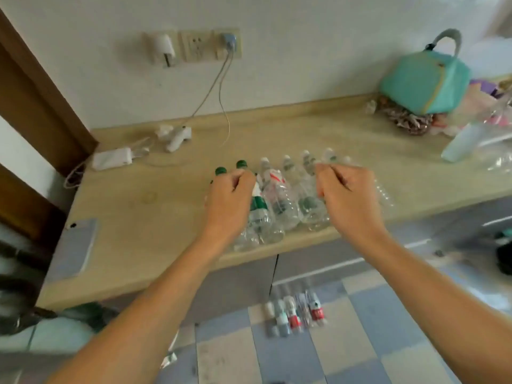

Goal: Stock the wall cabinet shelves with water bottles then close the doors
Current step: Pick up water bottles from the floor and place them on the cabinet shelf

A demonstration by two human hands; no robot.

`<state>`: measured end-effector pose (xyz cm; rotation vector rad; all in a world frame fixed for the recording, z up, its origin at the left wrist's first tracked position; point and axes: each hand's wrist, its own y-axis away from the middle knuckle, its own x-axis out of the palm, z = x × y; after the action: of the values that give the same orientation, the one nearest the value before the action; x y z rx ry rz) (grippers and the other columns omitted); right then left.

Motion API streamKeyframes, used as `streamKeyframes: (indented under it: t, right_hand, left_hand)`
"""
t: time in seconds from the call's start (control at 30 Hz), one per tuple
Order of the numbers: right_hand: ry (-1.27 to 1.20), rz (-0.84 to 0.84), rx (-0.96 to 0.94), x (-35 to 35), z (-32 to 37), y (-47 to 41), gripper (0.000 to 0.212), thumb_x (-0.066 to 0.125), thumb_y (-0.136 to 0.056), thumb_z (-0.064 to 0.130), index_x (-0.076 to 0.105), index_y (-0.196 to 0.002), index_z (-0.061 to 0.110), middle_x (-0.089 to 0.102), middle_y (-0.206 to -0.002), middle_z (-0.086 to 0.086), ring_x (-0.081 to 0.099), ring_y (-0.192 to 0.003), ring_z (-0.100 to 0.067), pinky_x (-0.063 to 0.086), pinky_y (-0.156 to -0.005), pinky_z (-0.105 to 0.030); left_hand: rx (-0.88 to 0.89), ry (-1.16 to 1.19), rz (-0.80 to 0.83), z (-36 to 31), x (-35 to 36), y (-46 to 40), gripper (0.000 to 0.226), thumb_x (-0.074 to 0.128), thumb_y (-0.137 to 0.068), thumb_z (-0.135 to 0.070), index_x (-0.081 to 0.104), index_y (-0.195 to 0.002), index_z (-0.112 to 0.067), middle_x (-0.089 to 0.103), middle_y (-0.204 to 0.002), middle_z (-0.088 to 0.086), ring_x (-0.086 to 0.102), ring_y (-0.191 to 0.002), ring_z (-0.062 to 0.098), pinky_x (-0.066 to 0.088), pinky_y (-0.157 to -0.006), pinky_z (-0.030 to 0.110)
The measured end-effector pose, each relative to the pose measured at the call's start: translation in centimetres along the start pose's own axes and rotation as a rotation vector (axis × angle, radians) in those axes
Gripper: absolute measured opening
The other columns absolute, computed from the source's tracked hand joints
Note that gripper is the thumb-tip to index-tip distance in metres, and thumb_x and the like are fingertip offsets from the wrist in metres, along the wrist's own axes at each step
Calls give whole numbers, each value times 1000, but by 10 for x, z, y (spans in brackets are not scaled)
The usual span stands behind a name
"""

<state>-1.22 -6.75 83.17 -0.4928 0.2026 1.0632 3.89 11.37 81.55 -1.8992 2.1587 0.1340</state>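
Observation:
Several clear water bottles [279,200] stand in a row near the front edge of the wooden counter [133,217]. Two at the left end have green caps [220,171]; the others have pale caps. My left hand [230,200] is curled around the necks of the green-capped bottles. My right hand [346,198] grips the bottles at the right end of the row, fingers curled over their tops. More bottles [295,314] lie on the checked floor below the counter. The wall cabinet is out of view.
A phone [73,249] lies at the counter's left front. A white charger box [112,158] and cables sit near the wall sockets [194,47]. A teal bag [424,81] and plastic bags occupy the right end. Grey base cabinet doors [318,261] are below.

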Motion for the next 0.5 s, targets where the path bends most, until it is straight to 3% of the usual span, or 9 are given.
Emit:
streamKeyframes:
  t: [0.1,0.23,0.3,0.37,0.43,0.5]
  right_hand:
    - [45,-97,171,-9,-57,48,45,54,-97,16,41,-61,-7,28,-46,3,26,-45,-7,21,-43,-23]
    - [115,-86,438,0,-129,108,41,52,-96,19,50,-63,-5,34,-42,6,27,-40,-7,25,-40,-15]
    - [155,28,553,17,-167,130,38,52,-98,24,63,-68,3,49,-48,-2,38,-43,-10,36,-42,-24]
    - [173,135,667,37,-208,150,33,52,-100,28,69,-81,6,65,-67,-11,54,-56,-24,53,-56,-41]
    - [169,184,759,55,-252,169,27,52,-101,27,70,-92,10,71,-83,-12,66,-75,-33,59,-73,-49]
    - [183,214,819,68,-299,186,26,52,-101,27,70,-100,7,71,-92,-12,67,-79,-31,59,-78,-53]
  left_hand:
    - [-56,58,172,56,34,35,45,50,-102,-27,38,-67,-2,36,-56,6,34,-51,18,27,-49,35]
    - [-169,64,384,128,70,69,42,50,-97,-37,37,-60,-23,34,-55,-7,31,-52,12,27,-49,33]
    - [-258,41,444,170,85,77,41,50,-97,-35,40,-58,-26,36,-53,-11,32,-50,10,29,-50,32]
    - [-348,-10,463,215,100,84,38,51,-100,-29,49,-63,-22,46,-54,-10,42,-51,11,38,-52,34]
    - [-449,-64,460,262,118,89,32,52,-102,-27,58,-74,-14,55,-60,-6,53,-57,16,47,-56,36]
    - [-556,-97,442,309,139,93,30,52,-103,-29,62,-82,-11,59,-65,-2,61,-64,20,52,-56,34]
